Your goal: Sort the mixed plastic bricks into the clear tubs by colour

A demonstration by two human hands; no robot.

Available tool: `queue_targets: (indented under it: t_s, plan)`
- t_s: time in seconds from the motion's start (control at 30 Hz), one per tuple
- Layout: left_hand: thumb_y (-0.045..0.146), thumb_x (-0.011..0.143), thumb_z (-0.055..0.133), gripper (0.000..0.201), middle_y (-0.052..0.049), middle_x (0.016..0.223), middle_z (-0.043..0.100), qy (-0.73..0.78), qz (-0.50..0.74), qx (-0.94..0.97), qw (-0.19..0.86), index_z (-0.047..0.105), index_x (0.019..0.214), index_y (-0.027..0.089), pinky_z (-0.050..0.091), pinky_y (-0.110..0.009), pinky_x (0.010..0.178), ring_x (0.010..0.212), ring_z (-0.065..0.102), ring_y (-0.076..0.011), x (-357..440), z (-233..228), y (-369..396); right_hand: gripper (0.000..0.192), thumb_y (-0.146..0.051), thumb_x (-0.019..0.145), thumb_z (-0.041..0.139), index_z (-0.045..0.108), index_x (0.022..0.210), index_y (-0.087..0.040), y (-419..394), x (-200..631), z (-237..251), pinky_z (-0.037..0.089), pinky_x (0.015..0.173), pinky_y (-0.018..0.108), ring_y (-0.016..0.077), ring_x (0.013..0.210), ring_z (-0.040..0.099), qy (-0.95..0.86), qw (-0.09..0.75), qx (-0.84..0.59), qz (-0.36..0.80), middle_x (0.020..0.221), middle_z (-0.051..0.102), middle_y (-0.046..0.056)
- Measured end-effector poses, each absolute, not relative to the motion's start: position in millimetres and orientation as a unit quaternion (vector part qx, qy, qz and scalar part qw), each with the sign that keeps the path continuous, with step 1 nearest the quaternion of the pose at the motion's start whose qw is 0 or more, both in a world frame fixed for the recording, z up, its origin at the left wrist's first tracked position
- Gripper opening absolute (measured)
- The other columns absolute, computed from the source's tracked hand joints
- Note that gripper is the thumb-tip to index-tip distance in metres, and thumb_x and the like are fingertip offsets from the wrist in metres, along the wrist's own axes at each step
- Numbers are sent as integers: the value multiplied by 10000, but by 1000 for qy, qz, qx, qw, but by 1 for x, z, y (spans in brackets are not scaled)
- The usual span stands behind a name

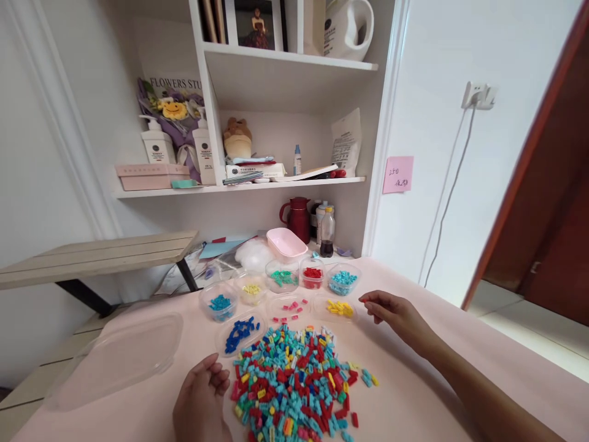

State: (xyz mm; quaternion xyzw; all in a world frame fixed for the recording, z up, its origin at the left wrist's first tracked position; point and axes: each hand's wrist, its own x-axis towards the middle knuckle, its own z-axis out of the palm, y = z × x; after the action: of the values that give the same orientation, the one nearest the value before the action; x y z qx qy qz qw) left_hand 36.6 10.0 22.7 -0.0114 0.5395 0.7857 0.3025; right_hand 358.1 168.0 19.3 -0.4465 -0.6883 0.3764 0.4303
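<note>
A heap of small mixed-colour bricks (294, 380) lies on the pink table (414, 393). My left hand (202, 399) rests at the heap's left edge, fingers curled, with nothing visible in it. My right hand (396, 316) hovers right of a clear dish of yellow bricks (339, 308), fingertips pinched together near its rim; whether a brick is between them is too small to tell. Around the heap stand clear dishes: dark blue (239, 334), blue (221, 302), pale yellow (251, 289), green (282, 277), red (312, 276), light blue (343, 281) and pink (288, 306).
A large clear lid (124, 356) lies at the table's left. Behind the dishes stand a pink tub (286, 243), a red jug (298, 218) and a bottle (327, 232). Shelves hold bottles and boxes. A wooden bench (92, 255) is at left.
</note>
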Motion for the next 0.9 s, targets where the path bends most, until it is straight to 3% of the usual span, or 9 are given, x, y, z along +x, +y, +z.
queue_targets:
  t_s: [0.17,0.3,0.57,0.73,0.83,0.9]
  plan:
    - [137,645,550,133,12,597,572,536,793,1,289,610,763,150,446,-212,554,558,525,-83,33,18,10,357,-513,745,629,671,932,-211,163,353,21,458,654,334,199,681,567,-687,448,-465,334,782,644,61]
    - [146,610,562,147,11,589,569,542,790,-13,288,607,750,146,451,-231,537,544,526,-93,31,18,11,251,-427,789,574,670,894,-220,171,337,37,445,618,312,178,628,563,-738,410,-451,291,707,631,27]
    - [188,554,555,193,19,542,567,547,791,2,273,608,735,143,451,-244,540,510,526,-98,28,17,15,141,-239,733,608,684,853,-242,238,275,89,390,663,295,189,717,570,-774,411,-471,97,786,660,27]
    - [258,531,576,249,25,571,574,559,796,46,228,618,752,151,459,-259,570,540,532,-106,19,6,16,284,-183,725,599,663,998,-224,257,250,101,391,709,314,200,796,569,-761,437,-467,110,986,651,72]
    - [276,546,577,255,25,594,578,563,796,55,213,621,766,153,464,-267,590,560,532,-107,17,3,15,202,-251,797,527,663,937,-196,242,249,95,421,682,307,182,740,583,-749,449,-460,162,849,661,59]
    - [281,565,573,242,24,608,579,571,793,65,203,622,766,155,462,-272,595,570,532,-109,19,3,14,214,-326,818,516,657,887,-181,222,254,87,431,611,288,156,639,573,-721,466,-433,275,736,640,37]
